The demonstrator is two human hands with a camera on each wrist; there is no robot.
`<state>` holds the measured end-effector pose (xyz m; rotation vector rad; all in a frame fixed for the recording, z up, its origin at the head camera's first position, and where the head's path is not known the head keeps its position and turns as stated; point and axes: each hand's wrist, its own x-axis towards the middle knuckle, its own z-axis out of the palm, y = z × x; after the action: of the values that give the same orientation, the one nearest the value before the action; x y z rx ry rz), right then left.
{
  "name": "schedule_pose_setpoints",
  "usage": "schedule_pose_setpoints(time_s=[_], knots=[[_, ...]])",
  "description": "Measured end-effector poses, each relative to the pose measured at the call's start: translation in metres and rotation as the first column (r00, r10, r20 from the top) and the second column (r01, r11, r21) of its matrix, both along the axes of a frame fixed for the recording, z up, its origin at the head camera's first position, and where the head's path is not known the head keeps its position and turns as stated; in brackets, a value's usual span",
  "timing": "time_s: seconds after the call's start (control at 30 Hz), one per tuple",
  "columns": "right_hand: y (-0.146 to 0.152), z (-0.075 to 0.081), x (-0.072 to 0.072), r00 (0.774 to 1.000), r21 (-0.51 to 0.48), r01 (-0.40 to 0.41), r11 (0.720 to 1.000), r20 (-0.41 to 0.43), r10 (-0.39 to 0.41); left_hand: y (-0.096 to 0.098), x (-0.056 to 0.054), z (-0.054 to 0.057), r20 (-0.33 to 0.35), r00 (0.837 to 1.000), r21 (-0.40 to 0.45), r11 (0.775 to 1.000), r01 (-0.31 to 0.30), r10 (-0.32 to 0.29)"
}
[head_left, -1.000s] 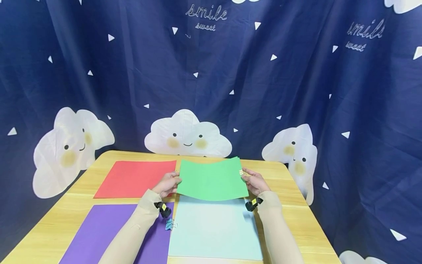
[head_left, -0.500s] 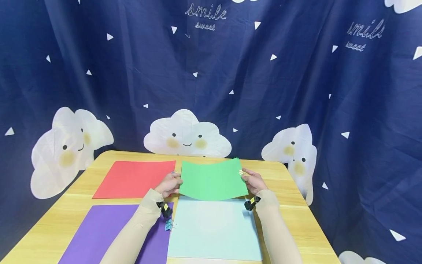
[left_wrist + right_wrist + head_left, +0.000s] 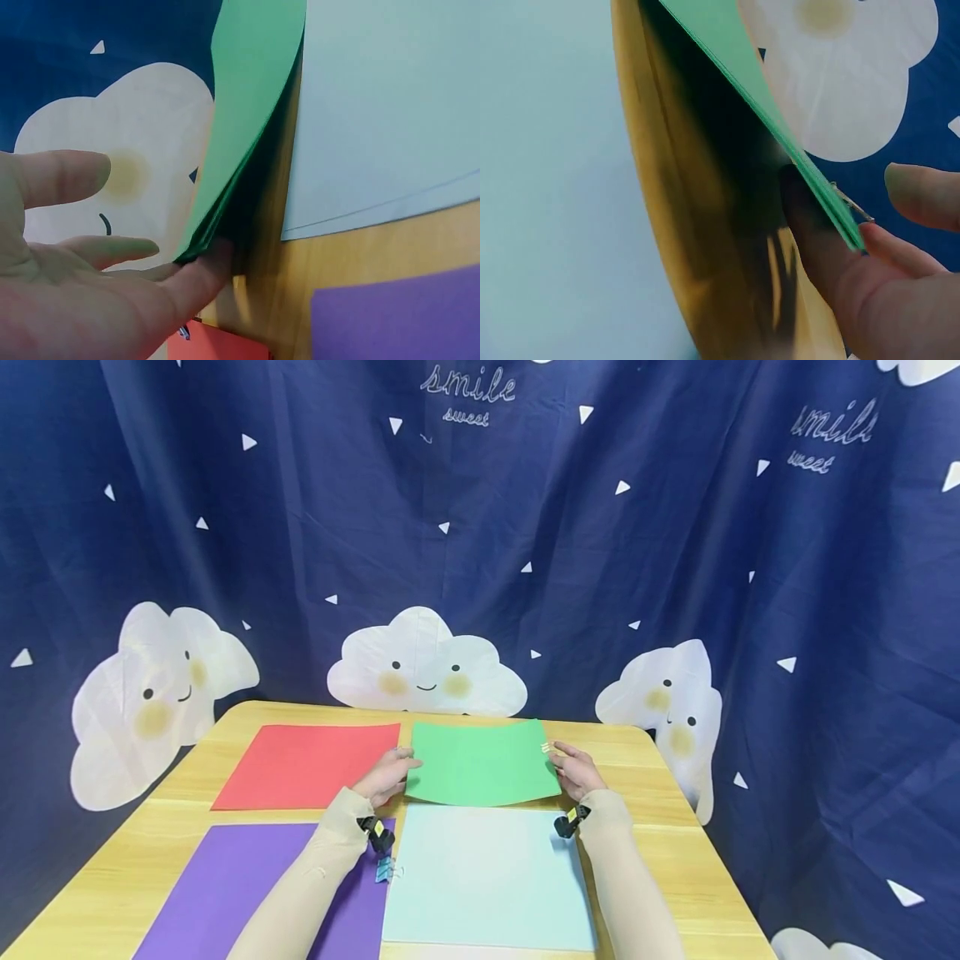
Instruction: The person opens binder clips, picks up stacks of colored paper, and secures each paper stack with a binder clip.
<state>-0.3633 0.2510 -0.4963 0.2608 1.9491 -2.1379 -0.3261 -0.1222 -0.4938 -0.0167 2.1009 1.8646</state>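
Observation:
The green paper [image 3: 480,764], several layers thick at its edges, bows slightly between both hands at the back of the table. My left hand [image 3: 390,772] is at its left edge; in the left wrist view the thumb is lifted off the paper and straight fingers [image 3: 199,285] lie under the corner. At the right edge is my right hand [image 3: 576,770]. In the right wrist view its thumb stands apart from the green sheets, with a finger [image 3: 817,244] beneath them. A small pale clip [image 3: 547,747] sits on the right edge, close to the right fingertips.
Light blue sheets [image 3: 487,877] lie in front of the green paper. Red paper [image 3: 307,764] is at the back left, purple paper [image 3: 232,885] at the front left. A blue binder clip [image 3: 385,870] sits at the purple paper's right edge. A patterned curtain hangs behind the table [image 3: 675,860].
The green paper has come down a little, its near edge drawing back from the light blue sheets. My left thumb has lifted off its top; the hands stay nearly in place.

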Motion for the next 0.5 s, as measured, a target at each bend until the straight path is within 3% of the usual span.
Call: schedule_pose_setpoints(time_s=[0.5], knots=[[0.0016,-0.0017,0.0084,1.000,0.049,-0.004,0.999,0.015,0.003,0.0023,0.0006,-0.0006,-0.037,0.999,-0.036,0.999,0.023,-0.025]])
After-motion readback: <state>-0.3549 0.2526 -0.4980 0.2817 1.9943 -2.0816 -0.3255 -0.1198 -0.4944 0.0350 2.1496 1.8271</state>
